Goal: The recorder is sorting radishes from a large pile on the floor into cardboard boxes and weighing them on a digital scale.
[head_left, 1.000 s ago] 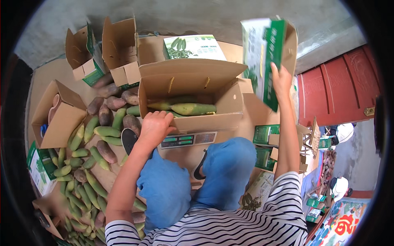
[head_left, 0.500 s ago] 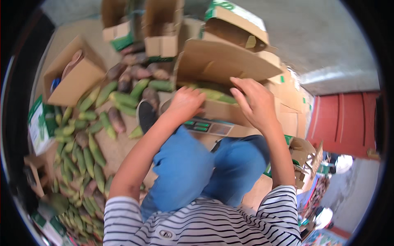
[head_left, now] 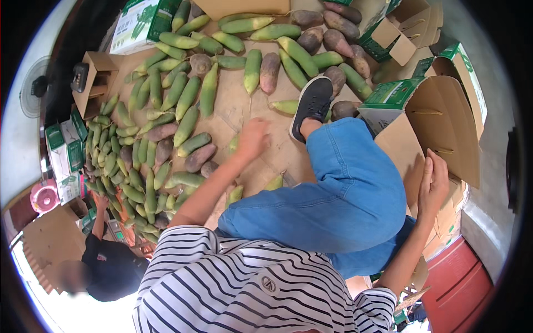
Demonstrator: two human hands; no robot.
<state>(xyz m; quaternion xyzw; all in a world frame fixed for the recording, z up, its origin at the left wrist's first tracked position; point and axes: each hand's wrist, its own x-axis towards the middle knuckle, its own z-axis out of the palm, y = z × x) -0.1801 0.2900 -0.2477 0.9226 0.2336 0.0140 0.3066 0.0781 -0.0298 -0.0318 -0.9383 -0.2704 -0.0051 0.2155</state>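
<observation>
My left hand point(head_left: 254, 139) hovers over the cardboard-covered floor, with loosely bent, slightly blurred fingers and nothing visible in them. Close to its wrist lies a green radish point(head_left: 234, 144), partly hidden by my arm. Beyond it are a long green radish point(head_left: 252, 71) and a dull purple radish point(head_left: 270, 73). On the right, my right hand point(head_left: 434, 183) rests with outstretched fingers against the near edge of an open green-and-brown carton point(head_left: 391, 136). A raised flap point(head_left: 444, 119) stands above that carton. Its contents are hidden from here.
A large heap of green radishes point(head_left: 130, 180) spreads to the left. My shoe point(head_left: 313, 102) stands among radishes. More cartons stand at far right, including an open one point(head_left: 400, 33); a white-green carton point(head_left: 143, 25) is far left. Another person point(head_left: 114, 266) reaches toward the heap.
My view has swung left toward the radish pile. My left hand has left the carton and is out over the floor; my right hand has stayed at the carton.
</observation>
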